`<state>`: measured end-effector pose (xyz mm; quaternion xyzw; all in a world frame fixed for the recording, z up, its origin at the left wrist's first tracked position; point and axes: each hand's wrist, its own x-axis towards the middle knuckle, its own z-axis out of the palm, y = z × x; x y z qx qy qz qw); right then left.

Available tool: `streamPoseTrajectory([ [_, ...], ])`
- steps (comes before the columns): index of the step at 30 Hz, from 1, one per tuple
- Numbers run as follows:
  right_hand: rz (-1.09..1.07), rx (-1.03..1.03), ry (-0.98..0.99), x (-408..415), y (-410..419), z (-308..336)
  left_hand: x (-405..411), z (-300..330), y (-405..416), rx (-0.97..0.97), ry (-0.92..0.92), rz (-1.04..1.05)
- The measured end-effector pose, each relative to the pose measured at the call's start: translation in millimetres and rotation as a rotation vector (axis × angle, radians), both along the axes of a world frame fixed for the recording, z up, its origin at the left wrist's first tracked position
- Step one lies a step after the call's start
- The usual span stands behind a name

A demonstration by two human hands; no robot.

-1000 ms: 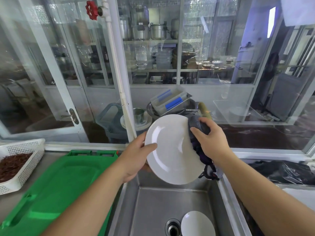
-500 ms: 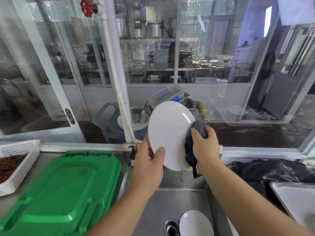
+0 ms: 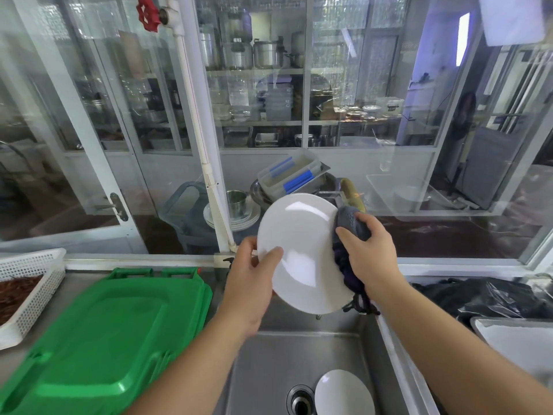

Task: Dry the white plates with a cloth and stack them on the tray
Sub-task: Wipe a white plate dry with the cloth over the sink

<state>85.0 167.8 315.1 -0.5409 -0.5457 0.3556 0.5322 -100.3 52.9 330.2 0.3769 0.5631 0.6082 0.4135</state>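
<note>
- We find one white plate [image 3: 302,253] held tilted above the sink [image 3: 287,354]; the drying step is in hand.
- The left hand [image 3: 250,283] grips its rim at 8 o'clock, thumb on the face.
- The right hand [image 3: 369,253] pinches a dark cloth [image 3: 347,235] round the rim at 3 o'clock.
- We judge the next move calls for wiping the remaining face, then carrying the plate to the green tray [image 3: 98,339] at 9 o'clock.
- A second plate [image 3: 344,393] lies in the sink by the drain, undried.
</note>
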Motion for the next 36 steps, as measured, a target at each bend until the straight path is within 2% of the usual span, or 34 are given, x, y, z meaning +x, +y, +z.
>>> streamPoseTrajectory([
  [5, 0.115, 0.143, -0.229, 10, 8, 24, -22, 16, 11, -0.080, 0.107, -0.203],
  [10, 0.095, 0.194, -0.318, 7, 7, 28, -19, 14, 10, -0.002, 0.122, -0.186],
  [13, 0.044, 0.170, -0.278, 2, 4, 21, -8, 4, 8, 0.053, 0.045, -0.114],
  [17, -0.043, 0.055, -0.176, -10, -3, 0, 11, -1, 8, 0.118, -0.003, 0.093],
  [20, -0.058, -0.029, -0.017, -18, -12, -14, 18, -4, 9, 0.170, -0.031, 0.144],
  [22, -0.047, -0.025, 0.003, -14, -13, -16, 20, -7, 7, 0.168, -0.053, 0.144],
  [30, -0.031, 0.004, -0.036, 6, -4, -1, 3, 7, 6, 0.095, -0.084, -0.060],
  [36, 0.028, 0.056, -0.220, 18, -3, 8, -30, 17, 8, -0.068, -0.008, -0.218],
])
